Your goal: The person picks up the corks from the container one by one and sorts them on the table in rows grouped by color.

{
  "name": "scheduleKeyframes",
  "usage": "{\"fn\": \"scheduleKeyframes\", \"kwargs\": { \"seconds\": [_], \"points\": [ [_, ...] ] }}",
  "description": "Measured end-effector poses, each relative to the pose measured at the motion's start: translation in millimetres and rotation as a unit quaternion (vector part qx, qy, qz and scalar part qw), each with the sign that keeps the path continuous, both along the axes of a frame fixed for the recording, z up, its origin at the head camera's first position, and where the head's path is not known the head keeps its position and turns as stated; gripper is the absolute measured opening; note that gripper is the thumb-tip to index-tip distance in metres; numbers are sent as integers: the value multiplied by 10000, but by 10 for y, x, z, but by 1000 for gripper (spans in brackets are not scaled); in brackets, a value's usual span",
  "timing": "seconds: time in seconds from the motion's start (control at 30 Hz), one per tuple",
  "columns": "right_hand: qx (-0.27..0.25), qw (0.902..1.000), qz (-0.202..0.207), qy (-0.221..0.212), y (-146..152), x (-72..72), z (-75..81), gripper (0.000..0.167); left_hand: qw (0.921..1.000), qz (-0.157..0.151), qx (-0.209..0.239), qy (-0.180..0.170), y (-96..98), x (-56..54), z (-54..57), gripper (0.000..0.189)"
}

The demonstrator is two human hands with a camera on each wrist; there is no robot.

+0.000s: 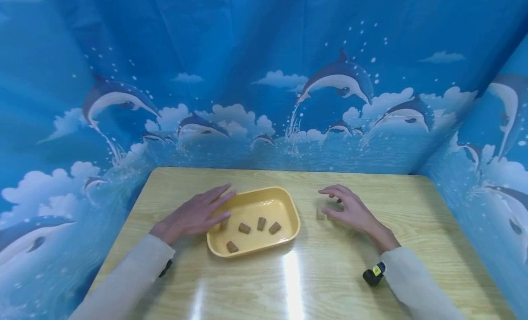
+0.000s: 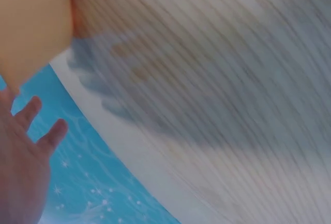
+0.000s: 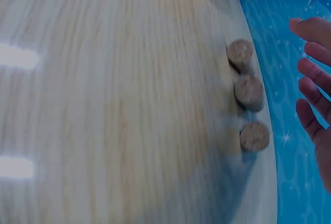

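Several brown cork stoppers (image 1: 244, 228) lie in a yellow plastic tray (image 1: 294, 228) on the table. My left hand (image 1: 198, 214) is at the tray's left side, fingers spread over its rim; in the left wrist view that hand (image 2: 26, 162) shows beside the tray wall (image 2: 36, 22). My right hand (image 1: 350, 210) hovers right of the tray with loosely bent fingers and nothing held. Close to its thumb a cork (image 1: 320, 213) stands on the table. The right wrist view shows three corks standing in a row, the middle one (image 3: 249, 92) among them, apart from the right hand (image 3: 318, 84).
The wood-grain table (image 1: 330, 274) ends at a blue curtain (image 1: 247, 81) printed with dolphins, behind and at both sides. Bright light streaks reflect from the tabletop. A black wrist device (image 1: 373, 276) sits at the right sleeve.
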State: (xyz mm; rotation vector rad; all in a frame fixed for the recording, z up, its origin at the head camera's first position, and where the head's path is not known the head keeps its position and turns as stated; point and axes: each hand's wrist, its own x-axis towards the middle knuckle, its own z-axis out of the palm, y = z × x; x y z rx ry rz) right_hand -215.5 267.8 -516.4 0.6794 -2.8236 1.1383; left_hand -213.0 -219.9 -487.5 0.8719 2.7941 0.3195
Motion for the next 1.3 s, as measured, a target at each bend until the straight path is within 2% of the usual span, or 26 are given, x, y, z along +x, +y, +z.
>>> {"fn": "scheduleKeyframes", "kwargs": {
  "seconds": [0.1,0.33,0.63,0.87,1.1,1.3],
  "points": [
    [-56,9999,124,-42,-125,-21,56,52,9999,-15,-145,41,-76,10,0,74],
    [-110,9992,311,-241,-406,-31,170,54,9991,-259,-225,247,-174,15,-36,73],
    [-182,9969,714,-293,-795,-38,267,55,9978,-404,-337,409,-245,39,-51,84],
    [-27,9934,1111,-269,-1055,-44,307,55,9979,-421,-380,314,-246,25,-74,89],
    [132,9899,1359,-392,-1268,-31,308,58,9968,-553,-346,458,-243,28,-83,88],
    [213,9847,1676,-418,-1516,-11,345,55,9974,-498,-409,331,-249,28,-71,89]
  ]
}}
